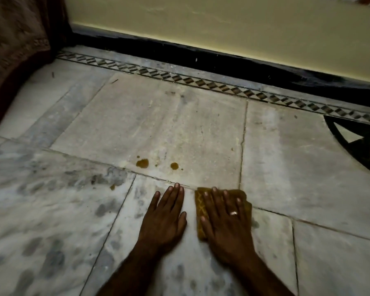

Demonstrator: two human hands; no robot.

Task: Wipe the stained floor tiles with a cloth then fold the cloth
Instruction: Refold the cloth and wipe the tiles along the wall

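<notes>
My right hand (224,218) lies flat, palm down, on a folded mustard-yellow cloth (201,207) that rests on the marble floor tiles (158,124). The hand covers most of the cloth; a ring shows on one finger. Just left of the cloth, my left hand (165,214) presses flat on the bare tile with its fingers together and nothing in it. Beyond the fingertips sit two brown stains, a larger one (142,163) and a smaller one (174,166). Another small brown spot (112,186) lies further left.
A patterned inlay border (201,83) and a black skirting (222,60) run along the cream wall at the back. Brown fabric (15,50) hangs down at the far left. A dark round floor inlay (359,142) sits at the right edge.
</notes>
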